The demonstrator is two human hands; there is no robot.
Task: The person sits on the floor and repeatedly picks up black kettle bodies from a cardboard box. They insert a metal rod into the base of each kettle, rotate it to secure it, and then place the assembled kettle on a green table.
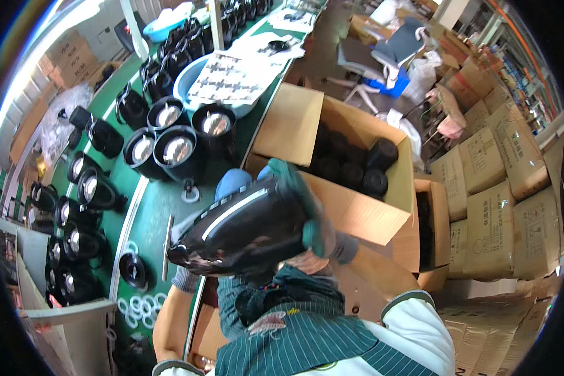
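A large glossy black jug body (250, 225) lies tilted on its side in front of my chest, its narrow spout end toward the left. My left hand (187, 229), in a grey-blue glove, is wrapped round its left side, mostly hidden behind it. Over the right end, my right hand (313, 219) in a green-coated glove grips the rim and is slightly blurred. A metal rod (167, 247) is on the bench beside my left hand. Just beyond the jug sits a small grey ring-shaped part (190, 193).
Several black jugs with silvery insides (175, 150) stand on the green bench (153, 219). White rings (138, 310) and a black round lid (133, 271) lie at its near left. A blue basin (185, 81) stands behind. An open carton (357, 210) holds black cylinders; stacked cartons (489, 213) line the right.
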